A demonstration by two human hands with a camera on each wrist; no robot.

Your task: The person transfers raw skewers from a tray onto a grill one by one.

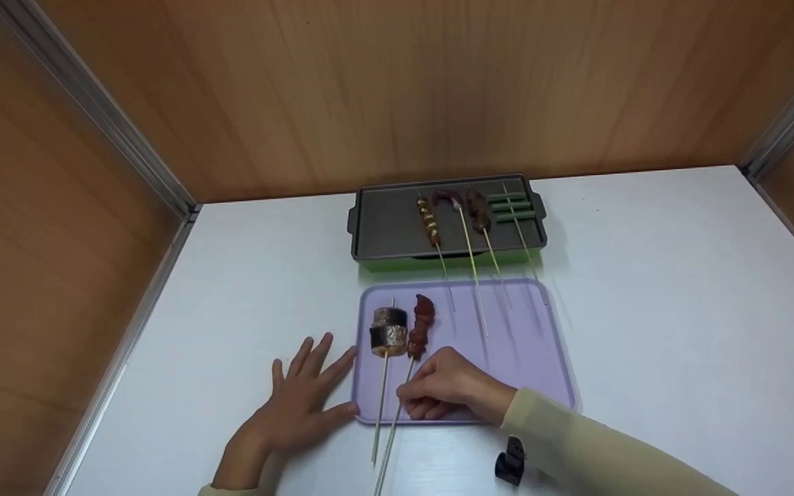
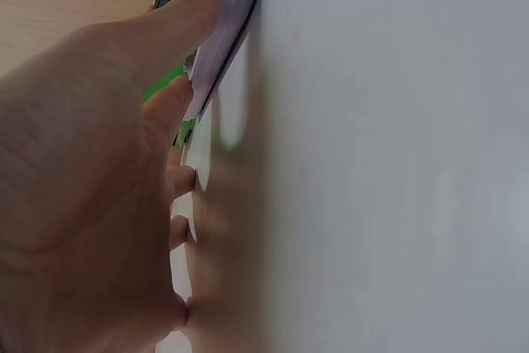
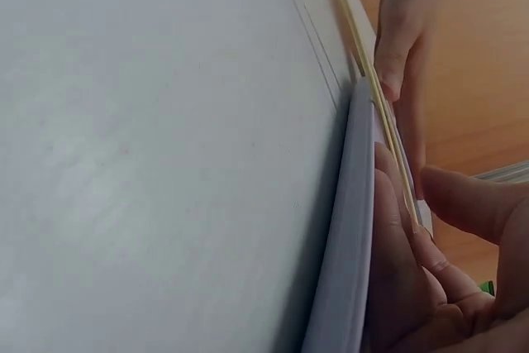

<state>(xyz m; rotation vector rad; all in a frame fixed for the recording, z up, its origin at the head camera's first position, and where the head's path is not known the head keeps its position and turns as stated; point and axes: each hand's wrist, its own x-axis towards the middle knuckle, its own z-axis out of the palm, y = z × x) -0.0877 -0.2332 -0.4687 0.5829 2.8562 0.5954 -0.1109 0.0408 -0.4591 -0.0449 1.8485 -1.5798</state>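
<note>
A lilac tray (image 1: 521, 358) holds two skewers side by side at its left. One carries dark-banded, pale roll pieces (image 1: 389, 337); the other, a meat skewer (image 1: 422, 324), has reddish-brown chunks. My right hand (image 1: 446, 387) pinches the meat skewer's stick between thumb and index finger, low over the tray's front part. In the right wrist view, thin sticks (image 3: 364, 47) run across the tray rim to those fingertips. My left hand (image 1: 300, 406) lies with fingers spread on the table, its thumb and index fingertip right at the tray's left edge.
Behind the tray stands a green-sided grill with a dark plate (image 1: 387, 224). Several skewers lie on it, including green pieces (image 1: 513, 207), their sticks reaching over the tray. A small black object (image 1: 509, 465) is beside the right sleeve. Wooden panels (image 1: 438, 89) border the white table.
</note>
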